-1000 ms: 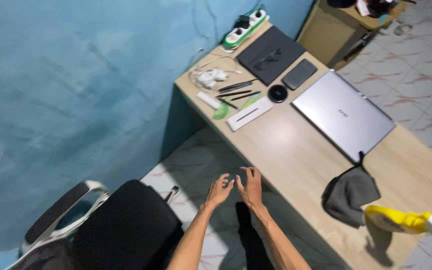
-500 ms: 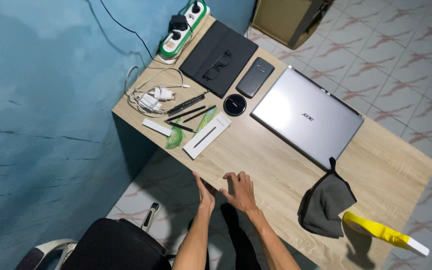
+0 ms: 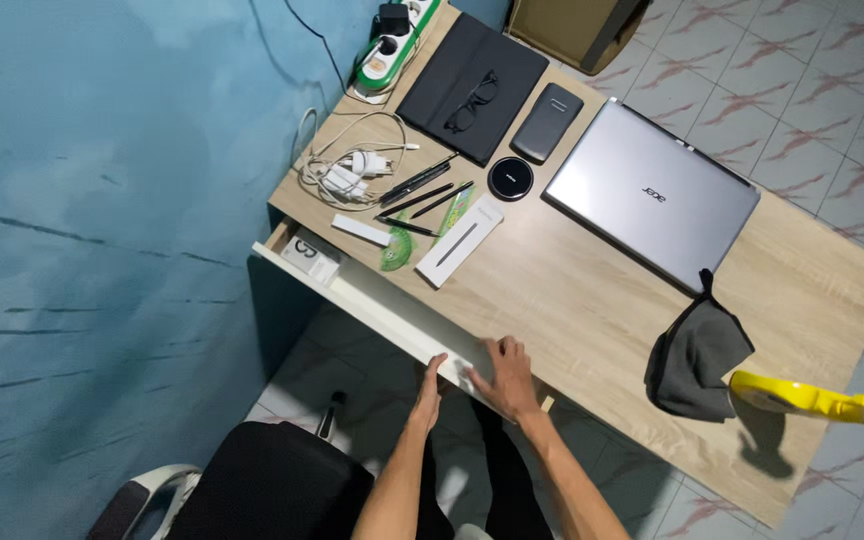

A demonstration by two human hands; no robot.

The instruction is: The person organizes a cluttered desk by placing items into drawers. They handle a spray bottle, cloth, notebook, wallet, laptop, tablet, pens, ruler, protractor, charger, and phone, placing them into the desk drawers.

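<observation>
A white drawer front (image 3: 372, 305) stands pulled out a little from the light wooden desk (image 3: 592, 310). My left hand (image 3: 430, 388) curls around its near edge from below. Beside it, my right hand (image 3: 505, 376) lies over the top of the same edge with its fingers bent down. Inside the drawer's open gap lies a small white box (image 3: 310, 258); the rest of the inside is hidden under the desktop.
On the desk: a closed silver laptop (image 3: 652, 195), grey cloth (image 3: 697, 355), yellow spray bottle (image 3: 812, 400), black case (image 3: 442, 60) with glasses (image 3: 472, 103), dark phone (image 3: 547, 122), round black disc (image 3: 510, 178), pens (image 3: 422, 190), white charger with cables (image 3: 347, 170), power strip (image 3: 392, 40). A black chair (image 3: 282, 480) sits below.
The view has moved closer over the desk. My hands went from hovering near the desk edge to gripping the drawer front, and the drawer now stands open.
</observation>
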